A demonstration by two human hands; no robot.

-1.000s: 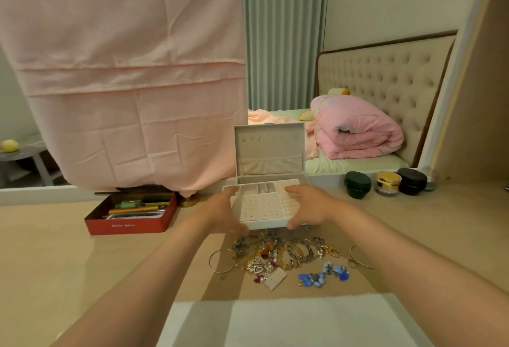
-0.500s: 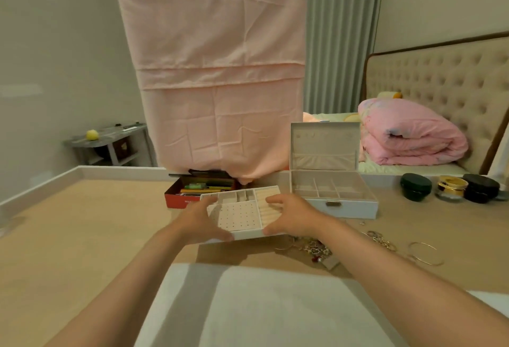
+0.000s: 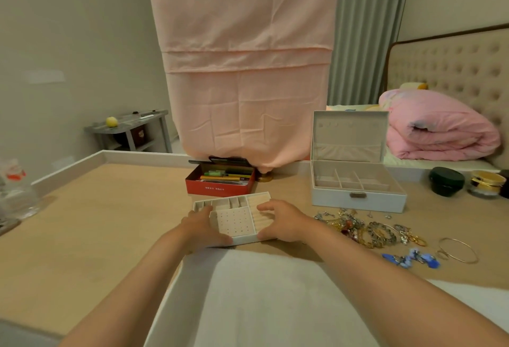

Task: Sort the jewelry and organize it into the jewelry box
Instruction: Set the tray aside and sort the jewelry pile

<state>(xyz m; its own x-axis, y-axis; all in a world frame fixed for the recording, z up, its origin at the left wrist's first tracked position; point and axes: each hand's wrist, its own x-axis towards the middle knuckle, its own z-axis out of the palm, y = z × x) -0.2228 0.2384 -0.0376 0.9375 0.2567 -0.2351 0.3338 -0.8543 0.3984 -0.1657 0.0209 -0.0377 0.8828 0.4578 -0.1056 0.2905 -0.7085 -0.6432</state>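
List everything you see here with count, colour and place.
jewelry box: one, white, open, right of centre
tray: one, white, left of the box
jewelry pile: one, mixed colours, before the box
bangle: one, gold, right of the pile
tin: one, red, behind the tray
jars: two, dark green and gold-lidded, far right
cloth: one, pink, hanging behind
quilt: one, pink, back right
left hand: one, grips the tray's left edge
right hand: one, grips the tray's right side

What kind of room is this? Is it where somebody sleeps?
Most likely a bedroom. There is a padded headboard with a rolled pink quilt on the bed, and an open jewelry box beside cosmetic jars on the table.
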